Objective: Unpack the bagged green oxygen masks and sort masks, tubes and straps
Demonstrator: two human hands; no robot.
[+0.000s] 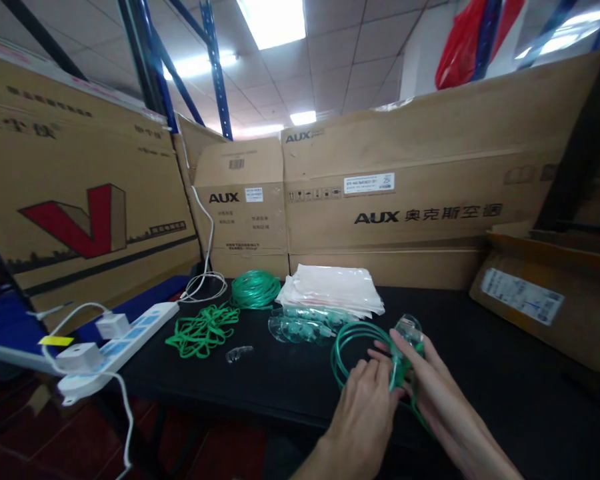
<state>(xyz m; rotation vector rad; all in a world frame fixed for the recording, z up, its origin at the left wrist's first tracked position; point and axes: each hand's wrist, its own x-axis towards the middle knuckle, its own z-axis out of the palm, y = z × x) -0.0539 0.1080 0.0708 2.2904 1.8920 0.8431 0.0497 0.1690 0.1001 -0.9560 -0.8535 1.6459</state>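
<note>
Over the right front of the black table (280, 393), my right hand (433, 377) is closed around a clear oxygen mask (409, 327) with green parts. A thin green strap (420, 413) hangs below that hand. My left hand (363, 403) meets it from the left, fingers curled at the near side of a coil of green tubing (357, 331). The coil loops out behind my left knuckles toward the mask. My fingers partly hide where tubing and mask come together. Just behind the coil lie several clear green-tinted masks (305, 328) in a row.
White plastic bags (333, 287) are stacked behind the masks. Further left are a larger tubing coil (255, 290), tangled green straps (203, 331) and small clear pieces (239, 353). A white power strip (135, 340) lines the left edge. Cardboard boxes (430, 193) wall the back.
</note>
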